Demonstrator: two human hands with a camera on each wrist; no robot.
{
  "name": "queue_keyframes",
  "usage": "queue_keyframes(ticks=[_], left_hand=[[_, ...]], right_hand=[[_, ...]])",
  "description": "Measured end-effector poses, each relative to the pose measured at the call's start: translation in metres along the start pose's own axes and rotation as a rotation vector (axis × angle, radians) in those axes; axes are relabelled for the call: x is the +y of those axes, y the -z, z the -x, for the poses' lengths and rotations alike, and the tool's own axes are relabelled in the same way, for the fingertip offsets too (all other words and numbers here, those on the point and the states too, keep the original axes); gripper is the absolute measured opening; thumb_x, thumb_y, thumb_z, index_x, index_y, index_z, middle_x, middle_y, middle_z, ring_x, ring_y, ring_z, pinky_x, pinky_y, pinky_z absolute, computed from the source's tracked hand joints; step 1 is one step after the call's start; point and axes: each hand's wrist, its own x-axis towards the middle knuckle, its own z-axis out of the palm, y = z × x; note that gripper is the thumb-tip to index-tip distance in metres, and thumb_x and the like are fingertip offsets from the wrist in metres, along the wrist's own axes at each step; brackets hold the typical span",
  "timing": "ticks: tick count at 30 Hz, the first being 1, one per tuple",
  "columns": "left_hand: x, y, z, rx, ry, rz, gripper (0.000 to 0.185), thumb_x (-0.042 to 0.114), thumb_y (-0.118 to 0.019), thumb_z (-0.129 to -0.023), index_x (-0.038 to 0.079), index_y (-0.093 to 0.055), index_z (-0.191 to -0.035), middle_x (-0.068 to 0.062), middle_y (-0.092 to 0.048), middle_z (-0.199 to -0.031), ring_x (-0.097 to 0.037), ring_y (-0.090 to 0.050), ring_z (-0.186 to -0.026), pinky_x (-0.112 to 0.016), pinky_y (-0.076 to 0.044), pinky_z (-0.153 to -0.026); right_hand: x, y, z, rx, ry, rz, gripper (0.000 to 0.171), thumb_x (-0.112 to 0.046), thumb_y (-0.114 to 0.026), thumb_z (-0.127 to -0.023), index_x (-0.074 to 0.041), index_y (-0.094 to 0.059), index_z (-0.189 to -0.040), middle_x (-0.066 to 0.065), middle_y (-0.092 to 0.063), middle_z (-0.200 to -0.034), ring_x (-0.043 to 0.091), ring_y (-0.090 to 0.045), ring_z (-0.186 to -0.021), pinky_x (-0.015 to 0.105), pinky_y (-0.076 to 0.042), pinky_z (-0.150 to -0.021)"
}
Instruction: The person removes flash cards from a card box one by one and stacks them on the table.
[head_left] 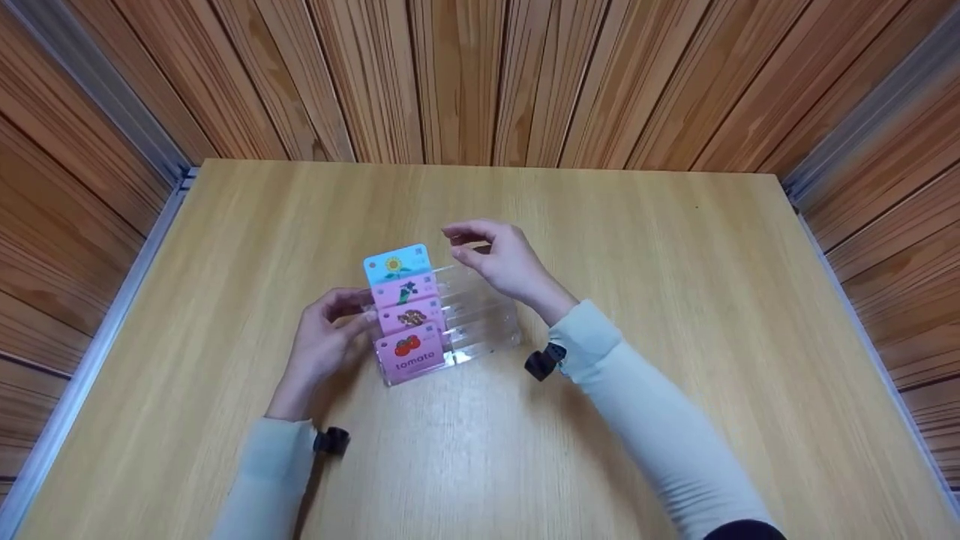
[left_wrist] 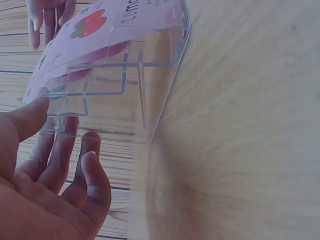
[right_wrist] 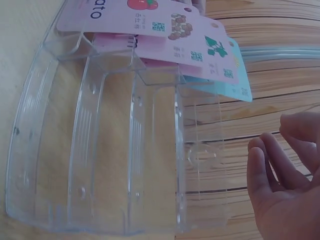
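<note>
A clear plastic tiered card rack [head_left: 480, 319] stands on the table. Four-step tiers run across it, and several cards fill its left half: a pink tomato card [head_left: 409, 352] at the front, two more pink cards behind, and a blue sunflower card [head_left: 396, 264] at the back. My left hand [head_left: 322, 334] grips the rack's left end, its thumb [left_wrist: 32, 117] at the side edge and fingers around the back corner. Above the rack's back right part hovers my right hand [head_left: 499, 259], fingers loosely bent with nothing between them.
The wooden table [head_left: 675, 262] extends around the rack. Wood-plank walls [head_left: 465, 82] rise behind it and at both sides, with metal rails [head_left: 97, 330] along the table's side edges. Black wrist cameras [head_left: 546, 361] sit at both cuffs.
</note>
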Motion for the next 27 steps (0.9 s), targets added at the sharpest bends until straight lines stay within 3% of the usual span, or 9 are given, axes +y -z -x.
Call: queue_keyframes(ticks=[9, 19, 27], left_hand=[[0.002, 0.0, 0.0, 0.004, 0.034, 0.01, 0.036, 0.02, -0.071, -0.094, 0.015, -0.06, -0.127, -0.003, -0.059, -0.125, -0.021, -0.051, -0.119, -0.045, -0.035, -0.106], [0.002, -0.001, 0.001, 0.002, 0.009, 0.014, 0.036, 0.016, -0.07, -0.095, 0.008, -0.059, -0.128, -0.007, -0.059, -0.126, -0.023, -0.051, -0.119, -0.043, -0.035, -0.107], [0.003, -0.002, 0.001, -0.006, 0.02, 0.027, 0.035, 0.017, -0.069, -0.095, 0.008, -0.059, -0.128, -0.008, -0.058, -0.127, -0.024, -0.05, -0.121, -0.043, -0.034, -0.108]], right_hand=[[-0.005, -0.015, -0.006, -0.071, 0.01, 0.076, 0.037, -0.013, -0.063, -0.098, -0.017, -0.062, -0.135, -0.003, -0.06, -0.134, 0.012, -0.055, -0.12, 0.026, -0.047, -0.097], [-0.005, -0.023, -0.006, -0.105, 0.012, 0.05, 0.034, -0.015, -0.064, -0.098, -0.013, -0.064, -0.132, 0.0, -0.067, -0.123, 0.017, -0.061, -0.111, 0.029, -0.05, -0.091], [-0.004, -0.027, -0.006, -0.057, -0.014, 0.052, 0.03, -0.014, -0.068, -0.096, -0.014, -0.067, -0.125, -0.003, -0.067, -0.115, 0.013, -0.061, -0.104, 0.028, -0.05, -0.089]])
